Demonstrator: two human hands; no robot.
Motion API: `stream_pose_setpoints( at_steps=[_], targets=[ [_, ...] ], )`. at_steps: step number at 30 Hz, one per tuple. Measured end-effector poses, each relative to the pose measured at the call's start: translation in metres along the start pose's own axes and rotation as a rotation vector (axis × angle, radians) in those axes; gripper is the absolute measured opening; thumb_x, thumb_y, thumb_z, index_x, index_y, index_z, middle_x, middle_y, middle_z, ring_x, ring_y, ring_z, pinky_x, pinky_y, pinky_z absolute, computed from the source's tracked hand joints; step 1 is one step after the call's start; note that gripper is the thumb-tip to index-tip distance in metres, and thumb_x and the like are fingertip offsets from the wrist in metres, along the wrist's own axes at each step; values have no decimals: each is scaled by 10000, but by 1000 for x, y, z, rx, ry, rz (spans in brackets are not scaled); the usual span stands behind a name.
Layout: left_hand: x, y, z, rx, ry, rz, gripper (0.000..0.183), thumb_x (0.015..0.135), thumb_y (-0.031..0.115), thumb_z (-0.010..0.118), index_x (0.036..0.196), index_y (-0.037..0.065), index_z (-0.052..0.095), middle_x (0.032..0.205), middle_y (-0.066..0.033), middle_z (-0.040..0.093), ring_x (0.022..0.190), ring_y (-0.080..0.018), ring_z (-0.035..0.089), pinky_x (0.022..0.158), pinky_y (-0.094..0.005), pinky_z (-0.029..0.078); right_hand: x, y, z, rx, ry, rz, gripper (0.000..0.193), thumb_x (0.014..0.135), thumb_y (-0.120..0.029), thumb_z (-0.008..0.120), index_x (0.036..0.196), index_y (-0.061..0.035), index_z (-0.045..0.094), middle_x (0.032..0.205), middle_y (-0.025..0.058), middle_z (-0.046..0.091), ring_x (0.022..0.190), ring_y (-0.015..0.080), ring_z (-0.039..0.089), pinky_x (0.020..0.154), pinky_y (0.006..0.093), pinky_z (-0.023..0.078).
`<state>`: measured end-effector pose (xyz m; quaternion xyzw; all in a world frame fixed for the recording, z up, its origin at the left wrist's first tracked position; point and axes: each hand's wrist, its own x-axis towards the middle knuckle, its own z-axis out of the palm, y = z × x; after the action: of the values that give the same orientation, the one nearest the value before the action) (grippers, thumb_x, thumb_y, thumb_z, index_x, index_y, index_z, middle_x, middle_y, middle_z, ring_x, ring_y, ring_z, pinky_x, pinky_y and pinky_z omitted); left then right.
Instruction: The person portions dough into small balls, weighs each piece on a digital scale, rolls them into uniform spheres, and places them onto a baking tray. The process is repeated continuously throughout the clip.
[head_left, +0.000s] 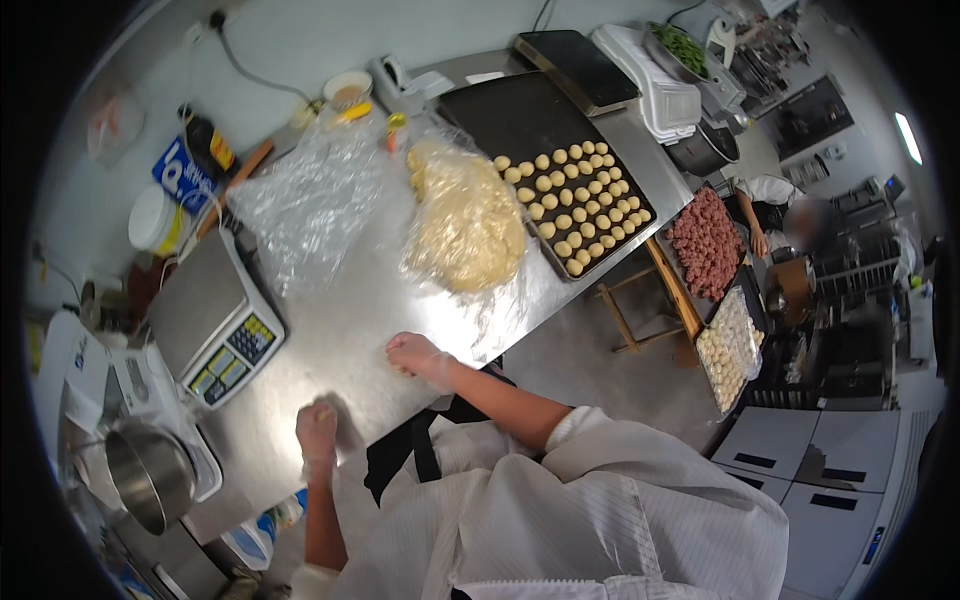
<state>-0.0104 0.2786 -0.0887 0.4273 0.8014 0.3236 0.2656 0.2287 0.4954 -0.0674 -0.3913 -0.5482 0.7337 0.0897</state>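
Observation:
My left hand (318, 432) is closed like a fist over the steel table (340, 330), near its front edge. My right hand (415, 358), in a clear glove, is curled shut farther right over the same surface; what either hand holds, if anything, is hidden under the fingers. Beyond my right hand lies a big lump of pale yellow dough (465, 225), partly covered with clear plastic. Right of the dough, a black baking tray (500, 110) carries rows of small round dough balls (565, 197). A crumpled plastic sheet (310, 195) lies left of the dough.
A digital scale (205, 310) stands at the left, with a steel mixing bowl (150, 475) nearer me. Bottles and tubs line the wall. On the right are a mound of minced meat (705, 243), a tray of wrapped pale pieces (730, 350) and another person (765, 205).

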Motion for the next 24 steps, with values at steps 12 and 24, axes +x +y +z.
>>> stream_pose_setpoints(
  at_steps=[12,24],
  targets=[
    [3,198,105,-1856,-11,-740,340,1031,429,562,803,177,545,711,33,515,601,-114,513,524,-265,415,-47,-103,-364,547,531,-20,155,976,-289,572,904,-153,549,801,-10,558,613,87,507,489,210,398],
    [82,358,233,-1663,-65,-609,341,1016,419,595,1095,88,613,989,-73,630,858,-209,613,734,-319,487,107,-164,-505,-703,335,-547,450,874,-118,683,1314,-61,611,1244,188,626,1210,372,597,1018,401,480]
  ],
)
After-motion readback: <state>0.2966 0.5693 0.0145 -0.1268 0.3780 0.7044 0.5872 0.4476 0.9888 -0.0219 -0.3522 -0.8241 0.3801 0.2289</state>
